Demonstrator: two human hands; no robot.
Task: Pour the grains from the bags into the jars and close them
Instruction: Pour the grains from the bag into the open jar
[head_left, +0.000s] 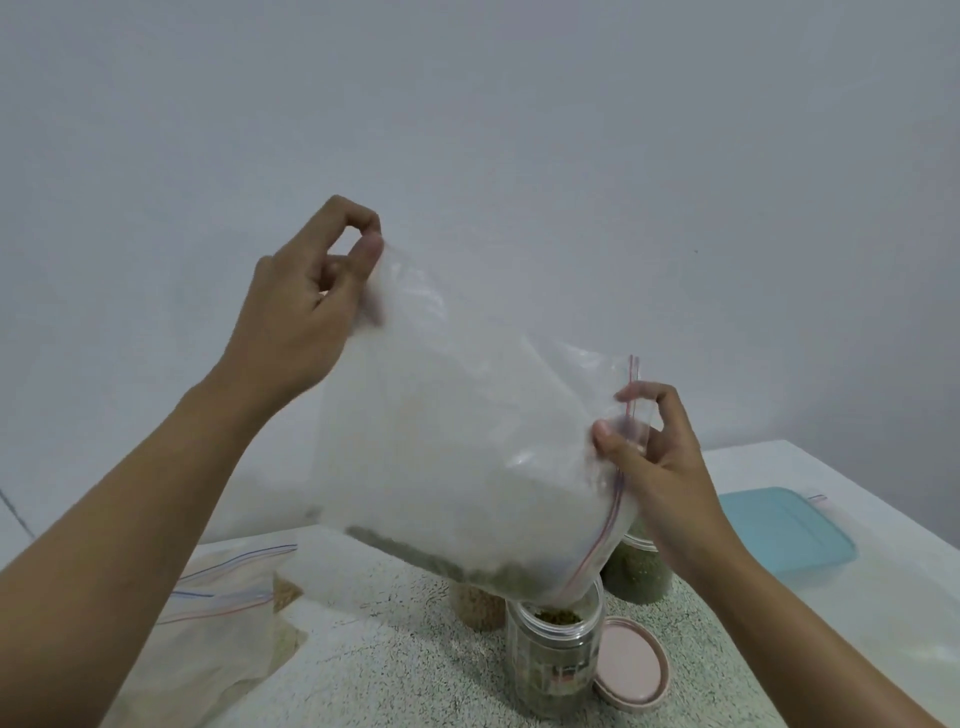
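Left hand (306, 306) is pinching the zip bag's (457, 441) bottom corner high; right hand (654, 462) is pinching its zipper edge, tilting the mouth over the open jar (553, 654) near the worktop's (395, 665) front edge so green grains funnel in. Pink lid (631, 662) is lying beside the jar.

Looks like a home kitchen: a speckled stone tabletop (395, 649) against a plain white wall (571, 130), clear storage jars (553, 660) of grain, zip-seal bags (223, 613), and a teal plastic container lid (784, 535) off to one side.
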